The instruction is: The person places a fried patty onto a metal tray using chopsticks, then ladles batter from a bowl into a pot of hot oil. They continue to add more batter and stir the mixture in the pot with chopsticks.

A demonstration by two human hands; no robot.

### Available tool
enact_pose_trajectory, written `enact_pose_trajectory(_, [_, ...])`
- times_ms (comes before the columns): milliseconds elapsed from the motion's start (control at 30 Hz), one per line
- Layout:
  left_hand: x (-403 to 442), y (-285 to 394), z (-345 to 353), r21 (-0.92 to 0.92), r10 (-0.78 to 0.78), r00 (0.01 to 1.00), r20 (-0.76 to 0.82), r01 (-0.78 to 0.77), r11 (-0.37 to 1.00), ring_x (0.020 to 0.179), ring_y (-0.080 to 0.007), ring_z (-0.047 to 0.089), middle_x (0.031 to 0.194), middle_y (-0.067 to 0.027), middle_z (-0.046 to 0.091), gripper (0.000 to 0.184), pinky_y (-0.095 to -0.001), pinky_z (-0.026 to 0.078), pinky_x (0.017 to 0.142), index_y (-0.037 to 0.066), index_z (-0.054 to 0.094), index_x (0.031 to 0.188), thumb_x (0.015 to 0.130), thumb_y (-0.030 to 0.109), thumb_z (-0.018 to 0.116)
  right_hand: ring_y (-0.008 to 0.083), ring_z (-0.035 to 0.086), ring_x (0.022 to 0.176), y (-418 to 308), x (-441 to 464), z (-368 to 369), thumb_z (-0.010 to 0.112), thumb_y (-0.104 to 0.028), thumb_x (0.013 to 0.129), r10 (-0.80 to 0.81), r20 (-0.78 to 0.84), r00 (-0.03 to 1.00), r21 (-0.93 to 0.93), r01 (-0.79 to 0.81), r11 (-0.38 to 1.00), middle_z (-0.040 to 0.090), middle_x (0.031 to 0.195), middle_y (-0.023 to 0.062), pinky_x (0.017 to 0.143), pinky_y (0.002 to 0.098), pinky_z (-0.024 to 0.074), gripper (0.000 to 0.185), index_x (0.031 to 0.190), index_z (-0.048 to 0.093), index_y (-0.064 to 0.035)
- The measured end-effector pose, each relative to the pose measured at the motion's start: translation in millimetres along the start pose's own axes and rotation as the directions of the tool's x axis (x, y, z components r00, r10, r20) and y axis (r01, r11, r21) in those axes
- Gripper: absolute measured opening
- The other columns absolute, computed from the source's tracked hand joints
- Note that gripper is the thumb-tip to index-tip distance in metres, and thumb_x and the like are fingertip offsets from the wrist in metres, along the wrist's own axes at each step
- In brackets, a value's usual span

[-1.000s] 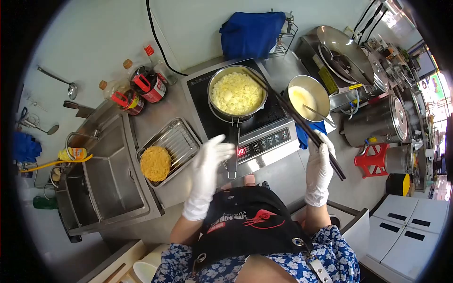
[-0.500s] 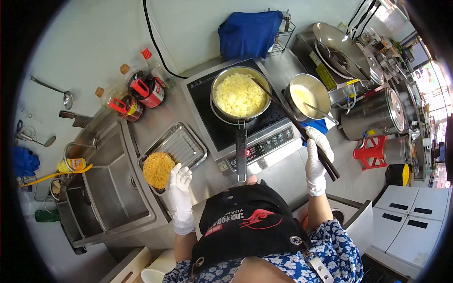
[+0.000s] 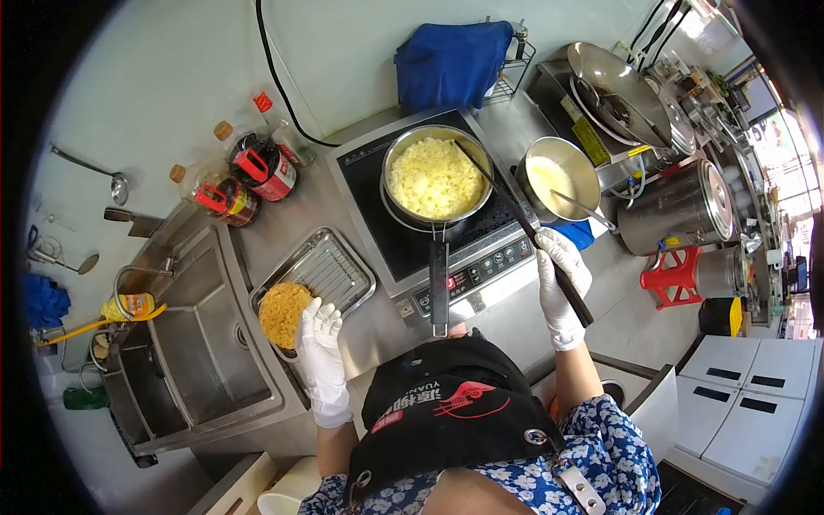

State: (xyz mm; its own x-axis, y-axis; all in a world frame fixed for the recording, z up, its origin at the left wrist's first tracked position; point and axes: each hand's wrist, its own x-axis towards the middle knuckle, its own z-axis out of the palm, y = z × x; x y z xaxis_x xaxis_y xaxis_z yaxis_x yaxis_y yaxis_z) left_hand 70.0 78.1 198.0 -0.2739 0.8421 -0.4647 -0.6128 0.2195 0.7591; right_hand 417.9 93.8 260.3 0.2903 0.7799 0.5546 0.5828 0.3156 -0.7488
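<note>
My left hand (image 3: pixel 322 352), in a white glove, is beside a round golden-brown cake of food (image 3: pixel 285 314). The cake lies at the near left end of a steel tray (image 3: pixel 365 279). Its fingers look loosely bent and slightly apart, overlapping the cake's right edge. My right hand (image 3: pixel 562 283), gloved too, grips long dark chopsticks (image 3: pixel 513 204). Their tips reach into the right side of a steel pan (image 3: pixel 388 193) holding pale yellow, crumbly food (image 3: pixel 433 178). This pan sits on a black induction cooktop (image 3: pixel 373 223), its handle (image 3: pixel 439 287) pointing toward me.
Right of the cooktop stands a saucepan (image 3: pixel 592 180) of creamy liquid with a spoon (image 3: pixel 584 209) in it. Beyond is a wok (image 3: pixel 635 77). Sauce bottles (image 3: pixel 276 182) stand at the back left, near a steel sink (image 3: pixel 202 326). A red stool (image 3: pixel 671 279) is at right.
My right hand and the chopsticks have shifted left and a little toward the pan. My left hand has moved slightly left, closer over the cake's edge. The cake stays in the tray.
</note>
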Motion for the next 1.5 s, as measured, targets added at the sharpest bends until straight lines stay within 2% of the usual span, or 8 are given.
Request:
enact_pose_trajectory(100, [0,-2,-4,0.027,0.005,0.999,0.031,-0.006,1.000,0.092,-0.0165,0.055,0.100,-0.0063,0.059,0.040,-0.0296,0.044,0.086,0.003,0.054,0.117,0.093,0.034,0.048,0.0237,0.063,0.090,2,2,2,0.064,0.005,0.078,-0.030,0.009,1.000,-0.014,0.030,0.999,0.064,0.098,0.0144,0.082,0.0297,0.0480,0.021,0.098,0.066,-0.0003])
enact_pose_trajectory(800, [-7,-8,-6,0.016,0.003,1.000,0.011,-0.003,1.000,0.095,-0.0184,0.055,0.103,-0.0090,0.058,0.041,-0.0305,0.043,0.088,0.002,0.053,0.119,0.093,0.034,0.049,0.0241,0.063,0.092,4,5,-1,0.064,0.005,0.078,-0.031,0.026,0.999,0.002,0.031,1.000,0.064,0.099,0.0152,0.083,0.0304,0.0480,0.021,0.098,0.066,0.0001])
enact_pose_trajectory(933, [-10,-10,-2,0.037,0.015,1.000,0.004,-0.016,0.999,0.095,-0.0182,0.055,0.104,-0.0088,0.058,0.042,-0.0303,0.043,0.088,0.002,0.053,0.119,0.093,0.035,0.048,0.0243,0.063,0.091,18,-2,4,0.064,0.005,0.078,0.006,0.055,0.998,0.056,-0.009,0.998,0.064,0.099,0.0155,0.083,0.0295,0.0482,0.020,0.098,0.066,0.0007])
enact_pose_trajectory(1233, [-12,-15,1,0.039,0.024,1.000,-0.013,-0.024,0.999,0.090,-0.0174,0.057,0.100,-0.0091,0.060,0.039,-0.0293,0.045,0.083,0.001,0.054,0.117,0.093,0.032,0.048,0.0236,0.063,0.091,6,2,-3,0.063,0.006,0.078,0.002,0.036,0.999,0.028,-0.003,1.000,0.065,0.098,0.0153,0.084,0.0304,0.0480,0.020,0.097,0.066,0.0002])
enact_pose_trajectory(1300, [-14,-24,14,0.238,0.038,0.995,0.090,-0.059,0.970,0.085,-0.0175,0.060,0.098,-0.0112,0.062,0.038,-0.0278,0.048,0.078,0.000,0.054,0.116,0.094,0.030,0.048,0.0238,0.063,0.091,4,3,-3,0.063,0.006,0.078,0.007,0.041,0.999,0.044,-0.009,0.999,0.065,0.098,0.0154,0.084,0.0306,0.0480,0.020,0.098,0.066,0.0002])
enact_pose_trajectory(1333, [-19,-25,26,0.287,-0.016,0.995,0.101,-0.014,0.958,0.083,-0.0187,0.062,0.098,-0.0138,0.062,0.037,-0.0278,0.050,0.075,-0.002,0.054,0.115,0.094,0.028,0.048,0.0240,0.063,0.091,4,4,-3,0.063,0.006,0.078,0.013,0.043,0.999,0.057,-0.015,0.998,0.065,0.098,0.0155,0.084,0.0307,0.0479,0.020,0.098,0.066,0.0003])
enact_pose_trajectory(1467, [-24,-56,47,0.427,-0.173,0.926,0.334,0.014,0.904,0.092,-0.0213,0.063,0.102,-0.0146,0.062,0.038,-0.0315,0.053,0.078,-0.002,0.050,0.119,0.096,0.028,0.044,0.0245,0.063,0.091,13,6,6,0.063,0.005,0.078,0.019,0.085,0.996,0.114,-0.029,0.993,0.065,0.099,0.0156,0.084,0.0306,0.0478,0.020,0.098,0.066,0.0004])
enact_pose_trajectory(1500, [-24,-64,53,0.389,-0.166,0.885,0.434,-0.018,0.921,0.093,-0.0219,0.063,0.102,-0.0143,0.062,0.038,-0.0331,0.054,0.078,-0.001,0.048,0.122,0.097,0.027,0.043,0.0246,0.063,0.092,11,8,8,0.063,0.005,0.078,-0.019,0.097,0.995,0.097,0.010,0.995,0.065,0.099,0.0155,0.084,0.0305,0.0478,0.021,0.098,0.066,0.0004])
